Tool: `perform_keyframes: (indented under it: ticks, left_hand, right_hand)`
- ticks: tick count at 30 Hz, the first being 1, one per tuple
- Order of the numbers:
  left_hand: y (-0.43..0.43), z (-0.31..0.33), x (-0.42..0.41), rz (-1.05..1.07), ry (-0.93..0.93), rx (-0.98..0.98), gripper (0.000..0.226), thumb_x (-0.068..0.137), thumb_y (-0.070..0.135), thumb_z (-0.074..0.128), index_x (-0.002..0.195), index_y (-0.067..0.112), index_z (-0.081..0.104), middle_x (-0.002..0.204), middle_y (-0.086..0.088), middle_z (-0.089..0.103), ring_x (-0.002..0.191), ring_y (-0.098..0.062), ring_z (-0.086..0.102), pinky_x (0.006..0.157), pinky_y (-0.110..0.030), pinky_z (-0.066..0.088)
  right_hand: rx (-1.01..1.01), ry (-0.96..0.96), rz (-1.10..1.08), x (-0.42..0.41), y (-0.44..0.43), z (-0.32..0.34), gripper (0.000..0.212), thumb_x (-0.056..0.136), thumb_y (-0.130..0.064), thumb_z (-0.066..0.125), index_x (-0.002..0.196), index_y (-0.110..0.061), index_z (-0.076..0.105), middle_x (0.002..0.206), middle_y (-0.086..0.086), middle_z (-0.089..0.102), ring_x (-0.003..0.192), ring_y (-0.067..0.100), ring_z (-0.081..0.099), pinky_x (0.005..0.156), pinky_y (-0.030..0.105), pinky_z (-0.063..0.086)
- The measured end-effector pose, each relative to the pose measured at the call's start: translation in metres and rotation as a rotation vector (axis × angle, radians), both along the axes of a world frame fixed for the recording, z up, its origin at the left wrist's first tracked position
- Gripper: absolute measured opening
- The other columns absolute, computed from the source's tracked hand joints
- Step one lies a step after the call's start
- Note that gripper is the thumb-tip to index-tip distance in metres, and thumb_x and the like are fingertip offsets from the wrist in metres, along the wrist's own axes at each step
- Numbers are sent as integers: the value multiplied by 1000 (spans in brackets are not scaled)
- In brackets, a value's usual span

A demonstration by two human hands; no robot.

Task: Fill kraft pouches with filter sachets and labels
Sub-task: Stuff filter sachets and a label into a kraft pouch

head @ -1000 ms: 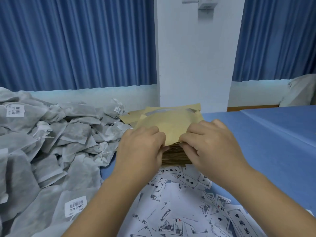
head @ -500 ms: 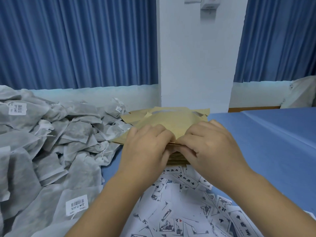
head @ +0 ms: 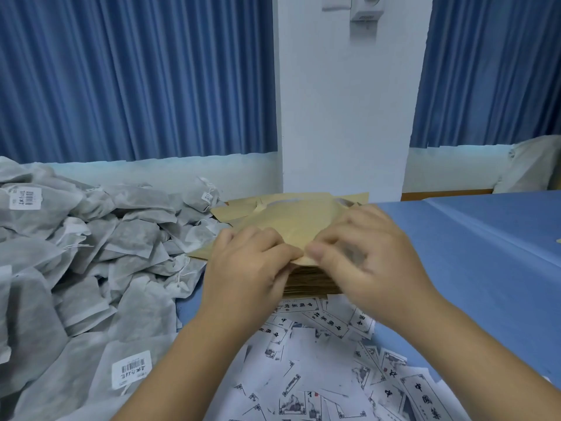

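Fingers (head: 258, 240) of left hand (head: 249, 275) and right hand (head: 373, 262) curled, pinching near edge of smooth tan kraft pouch (head: 291, 223) atop flat stack (head: 309, 282); grey fibrous sachets (head: 121, 247) beside.

Bare forearms, uncovered to the frame's lower edge, end in a bare left hand (head: 247, 265) and a motion-blurred right hand (head: 367, 259).

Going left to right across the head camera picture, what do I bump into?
Heap of grey mesh filter sachets → left hand → right hand → bare blue tablecloth. Both hands pinch the top tan kraft paper pouch.
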State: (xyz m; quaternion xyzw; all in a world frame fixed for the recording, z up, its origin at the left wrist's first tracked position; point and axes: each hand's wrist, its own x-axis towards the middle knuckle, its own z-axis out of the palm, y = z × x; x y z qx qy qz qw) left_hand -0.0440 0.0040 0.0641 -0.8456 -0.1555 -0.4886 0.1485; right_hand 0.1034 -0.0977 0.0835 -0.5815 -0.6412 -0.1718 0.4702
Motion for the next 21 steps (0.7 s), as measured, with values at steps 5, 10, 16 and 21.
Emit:
perform_keyframes:
  ticks: [5,10,16,21]
  left_hand:
    - [5,-5,-3,-1,-63,-85,19,87,19,57,93,20,75,85,3,66,80,-24,60,72,-46,42]
    - [3,-13,0,-75,32,-136,31,94,30,44,100,22,73,95,6,64,92,-12,54,80,-43,41]
    - [18,-17,-3,86,-303,-689,39,89,39,55,128,33,53,124,13,49,110,-8,48,96,-41,40]
    - [23,-5,3,-419,-813,-1764,41,84,36,68,120,18,60,116,-10,66,92,-21,69,67,-30,53]
  right_hand:
    - [-254,825,-205,21,4,4,51,81,-68,46,85,-19,54,75,-5,55,62,12,56,57,28,42]
    - [-714,1428,625,22,0,-3,49,84,-44,60,117,-9,61,103,17,69,85,42,68,56,33,56]
    - [-391,1565,707,20,4,-2,38,81,19,42,114,4,52,97,26,70,82,47,67,57,41,58]
    - [-253,1450,678,30,-9,8,40,80,18,44,109,-7,57,101,19,70,85,42,69,61,40,57]
